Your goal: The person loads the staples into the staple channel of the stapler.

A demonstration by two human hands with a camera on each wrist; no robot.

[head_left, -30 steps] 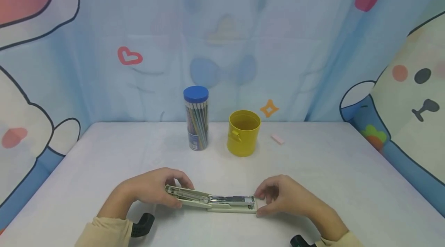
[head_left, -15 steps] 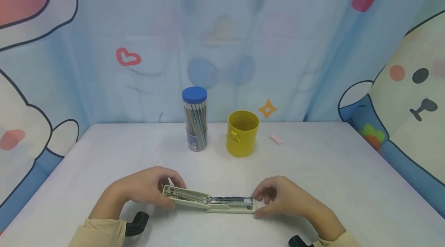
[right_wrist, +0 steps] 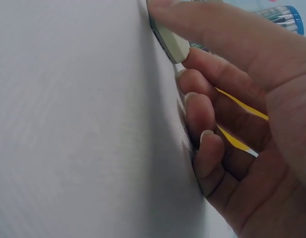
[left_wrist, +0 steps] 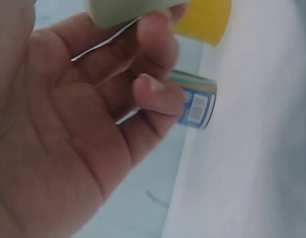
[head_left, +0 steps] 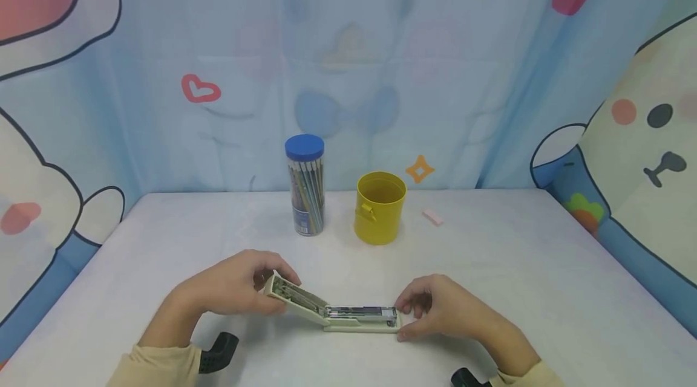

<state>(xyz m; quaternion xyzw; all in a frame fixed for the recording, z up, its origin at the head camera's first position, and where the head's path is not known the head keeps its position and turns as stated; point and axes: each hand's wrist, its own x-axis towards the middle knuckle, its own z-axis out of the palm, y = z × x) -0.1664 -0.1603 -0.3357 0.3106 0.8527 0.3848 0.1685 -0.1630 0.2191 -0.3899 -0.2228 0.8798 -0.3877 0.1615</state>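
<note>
A pale green stapler [head_left: 362,329] lies opened out on the white table, its metal staple channel [head_left: 359,313] exposed. My left hand [head_left: 236,284] grips the free end of its top cover [head_left: 299,299], which slants up to the left from the hinge. In the left wrist view a pale corner of the cover [left_wrist: 118,11] shows at the fingers. My right hand [head_left: 443,308] pinches the right end of the base between thumb and index finger. From the right wrist, the base's rounded end [right_wrist: 172,44] sits between those fingertips, the other fingers curled against the table.
Behind the stapler stand a clear jar of pencils [head_left: 308,193] with a blue lid and a yellow bucket [head_left: 380,214]. A small pink eraser [head_left: 432,217] lies right of the bucket. A blue cartoon curtain [head_left: 245,133] hangs along the table's back edge.
My left hand first shifted slightly left as the cover lay nearly flat, then rose, tilting the cover up more steeply. My right hand stays at the base's end.
</note>
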